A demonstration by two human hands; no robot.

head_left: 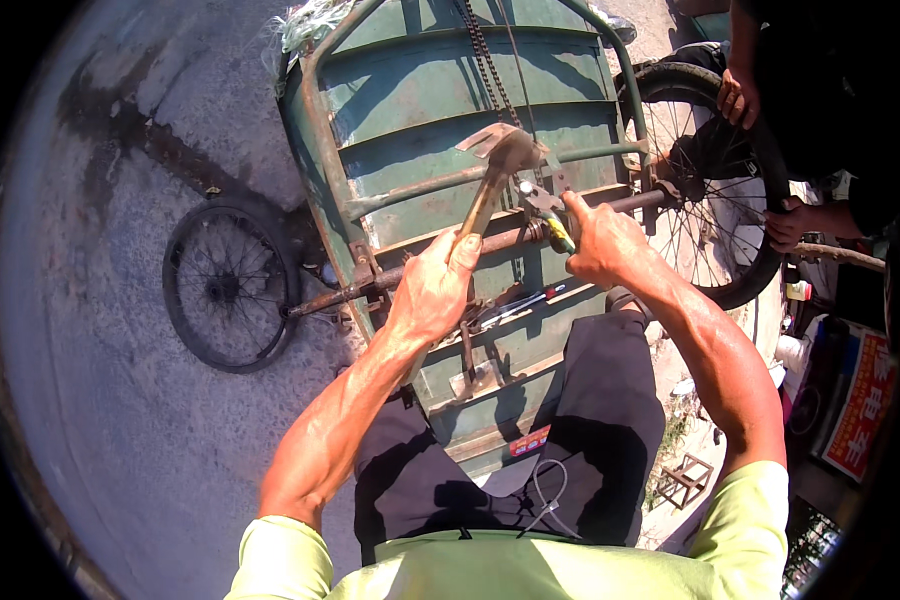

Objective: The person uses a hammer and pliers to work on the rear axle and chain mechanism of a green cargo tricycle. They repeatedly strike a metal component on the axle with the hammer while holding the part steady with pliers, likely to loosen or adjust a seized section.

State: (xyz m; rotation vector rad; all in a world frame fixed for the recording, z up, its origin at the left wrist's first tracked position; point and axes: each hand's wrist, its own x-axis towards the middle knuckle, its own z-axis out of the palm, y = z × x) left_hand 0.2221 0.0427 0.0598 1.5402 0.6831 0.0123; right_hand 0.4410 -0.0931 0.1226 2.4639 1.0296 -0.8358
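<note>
My left hand (435, 285) is wrapped around the wooden handle of a claw hammer (505, 150), its head raised over the rusty axle (400, 275). In my right hand (608, 240) is a pair of pliers (545, 203) with green and yellow grips. The plier jaws are close beside the hammer head; whether they grip anything is too small to tell. Under both tools lies the green metal body (470, 75) of a cart, with a chain (483, 60) running down its middle. A screwdriver (525, 307) rests on the cart below the axle.
Another person's hands (738, 97) hold the spoked wheel (738, 288) on the right. A second spoked wheel (183, 325) is at the axle's left end, above the concrete ground (100, 400). A small rusty metal frame (685, 480) and a red sign (863, 405) are at the right.
</note>
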